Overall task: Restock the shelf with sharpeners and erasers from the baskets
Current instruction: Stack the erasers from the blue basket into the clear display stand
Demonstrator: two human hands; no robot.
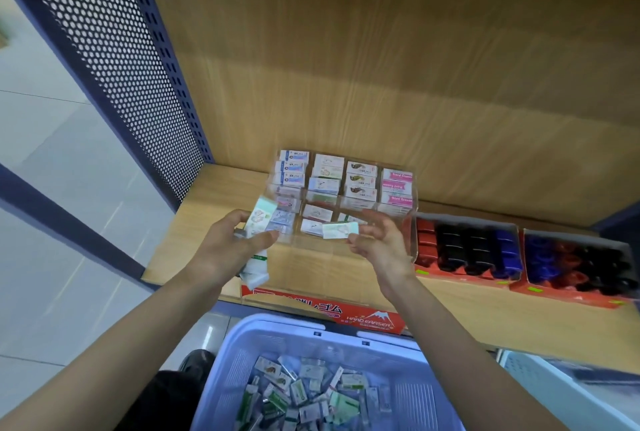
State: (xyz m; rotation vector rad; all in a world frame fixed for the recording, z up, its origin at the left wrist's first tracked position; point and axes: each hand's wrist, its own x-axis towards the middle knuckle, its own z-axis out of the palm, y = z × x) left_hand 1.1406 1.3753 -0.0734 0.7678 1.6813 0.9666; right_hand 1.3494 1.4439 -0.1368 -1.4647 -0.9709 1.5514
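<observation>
Wooden boards make the shelf (485, 313), and a clear box (414, 219) with little rooms sits on it. The back rooms hold neat rows of erasers (360, 178). The front rooms hold fewer.

The person's left hand (225, 247) holds a pile of erasers (259, 223), with fingers and thumb curled round them. The right hand (381, 243) pinches one eraser (341, 230) between thumb and fingertips. It hangs just over the front rooms of the clear box. It is blurry, so it is hard to tell if it touches the box.

Below the hands is a light purple basket (277, 321) with a heap of erasers (311, 396) inside. Right of the clear box, two red trays (460, 280) hold sharpeners (474, 247) in red, black and blue.

The step now seems to be filling the eraser box, one piece at a time. Next, the right hand likely needs to lay its eraser flat in a room with the same kind, lined up with the others. Then it can take another from the left hand's pile. With so many in the basket, the job looks far from done.
</observation>
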